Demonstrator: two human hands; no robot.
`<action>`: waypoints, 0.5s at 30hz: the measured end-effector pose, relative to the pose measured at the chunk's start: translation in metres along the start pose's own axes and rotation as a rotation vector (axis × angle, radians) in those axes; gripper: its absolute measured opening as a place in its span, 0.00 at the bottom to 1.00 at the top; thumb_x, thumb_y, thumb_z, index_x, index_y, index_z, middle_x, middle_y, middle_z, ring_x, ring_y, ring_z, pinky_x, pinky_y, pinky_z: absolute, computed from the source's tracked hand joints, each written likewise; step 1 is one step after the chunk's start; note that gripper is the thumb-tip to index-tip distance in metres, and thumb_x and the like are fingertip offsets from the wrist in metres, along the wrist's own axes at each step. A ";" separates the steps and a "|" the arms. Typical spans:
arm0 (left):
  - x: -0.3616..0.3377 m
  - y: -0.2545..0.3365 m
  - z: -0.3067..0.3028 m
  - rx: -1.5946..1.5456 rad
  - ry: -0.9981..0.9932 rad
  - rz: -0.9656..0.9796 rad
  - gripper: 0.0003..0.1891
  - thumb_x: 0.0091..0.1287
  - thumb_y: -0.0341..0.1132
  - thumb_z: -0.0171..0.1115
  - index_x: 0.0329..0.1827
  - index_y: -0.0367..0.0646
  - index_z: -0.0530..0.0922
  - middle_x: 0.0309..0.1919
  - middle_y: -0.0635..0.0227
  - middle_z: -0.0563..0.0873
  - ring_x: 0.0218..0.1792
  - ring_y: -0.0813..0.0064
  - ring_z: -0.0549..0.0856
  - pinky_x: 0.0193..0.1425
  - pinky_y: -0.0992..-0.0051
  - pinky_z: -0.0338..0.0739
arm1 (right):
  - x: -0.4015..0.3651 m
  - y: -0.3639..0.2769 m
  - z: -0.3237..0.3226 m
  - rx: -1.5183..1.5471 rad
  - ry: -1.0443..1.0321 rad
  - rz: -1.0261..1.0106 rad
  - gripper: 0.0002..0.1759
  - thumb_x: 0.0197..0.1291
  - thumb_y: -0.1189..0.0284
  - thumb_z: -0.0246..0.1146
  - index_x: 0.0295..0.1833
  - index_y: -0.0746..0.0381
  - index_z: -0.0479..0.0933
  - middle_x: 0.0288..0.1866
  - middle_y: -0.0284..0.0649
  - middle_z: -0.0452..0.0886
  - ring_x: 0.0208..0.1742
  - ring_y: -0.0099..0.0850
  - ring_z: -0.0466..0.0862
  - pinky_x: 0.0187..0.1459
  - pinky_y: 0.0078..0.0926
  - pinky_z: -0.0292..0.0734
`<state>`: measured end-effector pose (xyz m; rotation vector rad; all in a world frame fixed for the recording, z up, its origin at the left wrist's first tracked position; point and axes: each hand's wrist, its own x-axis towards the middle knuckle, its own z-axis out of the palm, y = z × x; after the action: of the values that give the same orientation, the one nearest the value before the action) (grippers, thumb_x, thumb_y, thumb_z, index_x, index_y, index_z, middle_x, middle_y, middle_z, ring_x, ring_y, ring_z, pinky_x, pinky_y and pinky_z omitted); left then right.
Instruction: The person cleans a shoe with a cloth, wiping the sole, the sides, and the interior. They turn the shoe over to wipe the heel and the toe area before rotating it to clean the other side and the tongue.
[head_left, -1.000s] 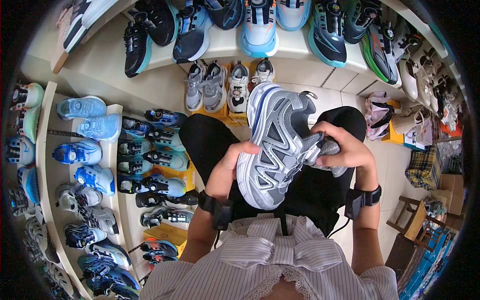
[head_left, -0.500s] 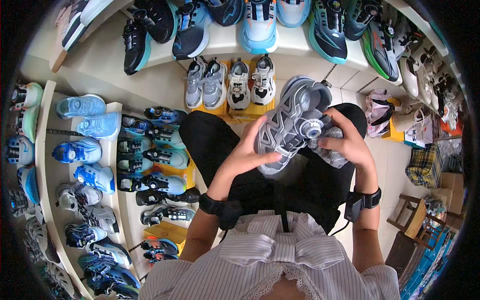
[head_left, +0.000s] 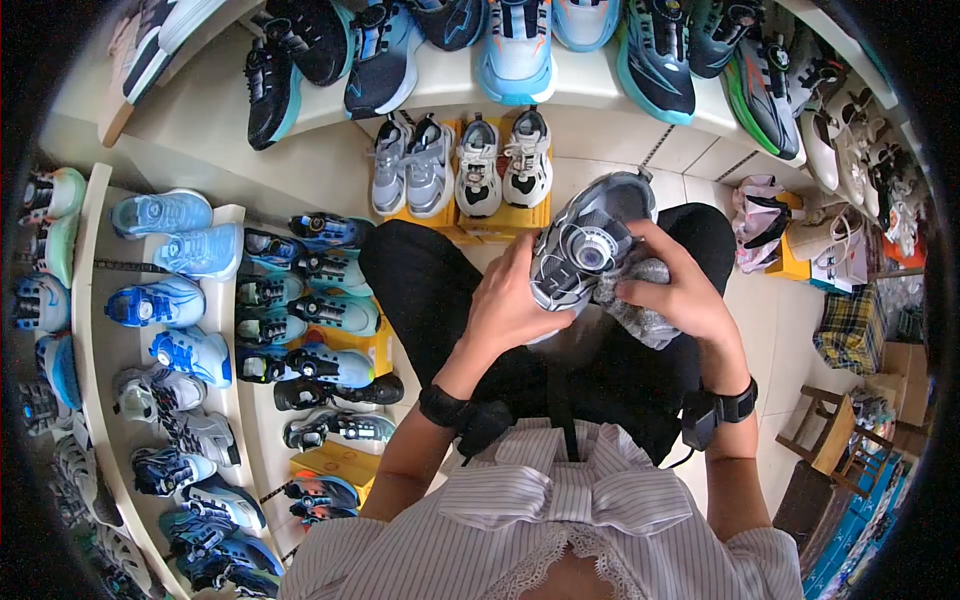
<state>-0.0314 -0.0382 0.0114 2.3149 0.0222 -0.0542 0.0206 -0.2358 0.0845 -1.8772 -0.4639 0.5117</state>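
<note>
A grey sneaker (head_left: 585, 215) with a round lacing dial on its tongue is held above my lap, its toe pointing down toward me. My left hand (head_left: 508, 300) grips it near the toe, fingers along the outer side and thumb by the toe. In my right hand (head_left: 682, 285) is a bunched grey fuzzy cloth (head_left: 643, 318), pressed against the sneaker's right side, with the thumb over the cloth. My right fingers reach toward the shoe's collar, and their tips are partly hidden. The sole mostly faces away from view.
Ahead, two pairs of sneakers (head_left: 478, 170) sit on yellow boxes below a shelf (head_left: 590, 85) lined with sport shoes. Racks of blue and grey shoes (head_left: 165, 300) stand at left. To the right are bags (head_left: 760, 215), a checked cloth (head_left: 848, 325) and a wooden stool (head_left: 825, 435).
The sneaker has rotated so its dial and tongue face me more, and it sits slightly lower. My left hand has turned with it, while the cloth stays against the shoe's right side.
</note>
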 end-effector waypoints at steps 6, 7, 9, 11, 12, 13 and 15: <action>0.001 -0.018 0.002 -0.524 -0.119 -0.020 0.41 0.36 0.37 0.71 0.57 0.34 0.65 0.48 0.54 0.78 0.52 0.62 0.77 0.57 0.71 0.68 | -0.005 0.003 -0.015 -0.001 0.146 -0.170 0.30 0.41 0.77 0.63 0.56 0.62 0.69 0.47 0.40 0.75 0.50 0.29 0.72 0.55 0.25 0.64; 0.002 -0.021 0.001 -0.599 -0.143 -0.020 0.39 0.37 0.36 0.71 0.57 0.34 0.66 0.49 0.58 0.78 0.51 0.67 0.77 0.57 0.73 0.67 | -0.008 0.000 -0.018 0.012 0.269 -0.135 0.29 0.42 0.77 0.63 0.56 0.62 0.70 0.47 0.38 0.74 0.50 0.27 0.72 0.54 0.24 0.64; 0.001 -0.021 -0.006 -0.671 -0.180 -0.068 0.38 0.38 0.35 0.71 0.56 0.34 0.67 0.49 0.58 0.78 0.50 0.68 0.76 0.57 0.73 0.66 | -0.002 0.009 -0.023 0.028 0.475 -0.168 0.28 0.43 0.75 0.64 0.55 0.62 0.70 0.47 0.39 0.74 0.49 0.27 0.73 0.54 0.24 0.65; 0.000 -0.014 -0.012 -0.803 -0.231 -0.142 0.35 0.39 0.34 0.69 0.55 0.33 0.69 0.48 0.60 0.78 0.49 0.69 0.76 0.57 0.75 0.65 | 0.002 0.008 -0.024 -0.045 0.595 -0.191 0.29 0.44 0.74 0.65 0.56 0.63 0.69 0.49 0.41 0.74 0.50 0.30 0.74 0.55 0.26 0.66; -0.001 -0.014 -0.011 -0.802 -0.231 -0.141 0.35 0.39 0.34 0.69 0.55 0.33 0.69 0.48 0.60 0.78 0.49 0.69 0.76 0.57 0.75 0.65 | 0.005 0.009 -0.021 -0.046 0.596 -0.192 0.29 0.44 0.74 0.65 0.56 0.63 0.69 0.49 0.41 0.74 0.50 0.30 0.74 0.55 0.26 0.66; -0.002 -0.015 -0.010 -0.845 -0.241 -0.164 0.32 0.39 0.34 0.68 0.52 0.33 0.71 0.45 0.61 0.80 0.46 0.71 0.77 0.54 0.75 0.67 | 0.009 0.013 -0.017 -0.183 0.611 -0.252 0.29 0.44 0.74 0.65 0.55 0.64 0.69 0.50 0.42 0.74 0.50 0.31 0.74 0.55 0.27 0.66; -0.001 -0.014 -0.008 -0.888 -0.254 -0.187 0.30 0.39 0.34 0.67 0.49 0.33 0.73 0.41 0.62 0.81 0.43 0.72 0.79 0.51 0.76 0.69 | 0.012 0.011 -0.005 -0.279 0.601 -0.279 0.27 0.42 0.75 0.66 0.52 0.65 0.70 0.49 0.46 0.74 0.51 0.37 0.75 0.54 0.29 0.68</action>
<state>-0.0328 -0.0223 0.0065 1.4017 0.1101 -0.3570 0.0345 -0.2365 0.0744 -2.0686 -0.3925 -0.3195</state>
